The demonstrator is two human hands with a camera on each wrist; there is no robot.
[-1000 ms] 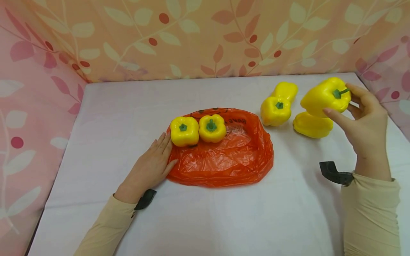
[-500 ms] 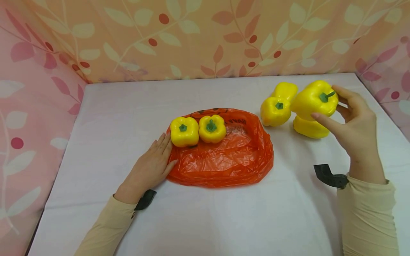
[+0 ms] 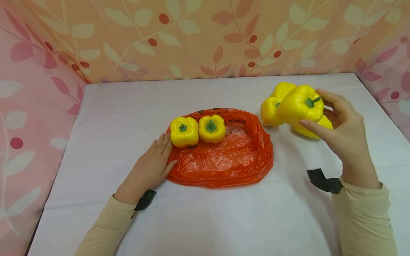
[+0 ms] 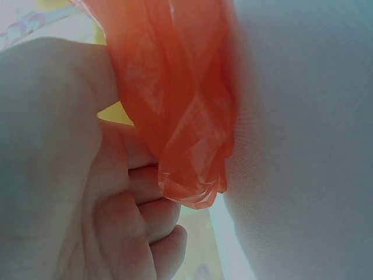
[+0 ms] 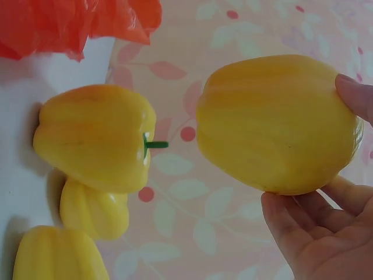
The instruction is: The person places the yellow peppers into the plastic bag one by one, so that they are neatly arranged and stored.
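My right hand (image 3: 344, 129) holds a yellow bell pepper (image 3: 299, 105) above the table, thumb on one side and fingers on the other; its green stem points right. The right wrist view shows this bell pepper (image 5: 280, 125) raised clear of the others. My left hand (image 3: 148, 165) lies with straight fingers against the left edge of a red plastic bag (image 3: 221, 160). Two yellow bell peppers, one at the bag's left (image 3: 184, 132) and one beside it (image 3: 212, 128), stand stems up on the bag. In the left wrist view, the bag (image 4: 175, 99) touches my fingers.
Behind the held pepper are an upright bell pepper (image 3: 268, 113), another bell pepper (image 3: 283, 89) behind it, and a third bell pepper (image 3: 326, 122) lying to the right, partly hidden. A white cloth covers the table (image 3: 205, 220). A patterned curtain (image 3: 198, 39) hangs along the back.
My right hand has moved left and slightly down with the bell pepper, which now partly covers the upright one. The left hand, the bag and the two peppers on it have stayed put.
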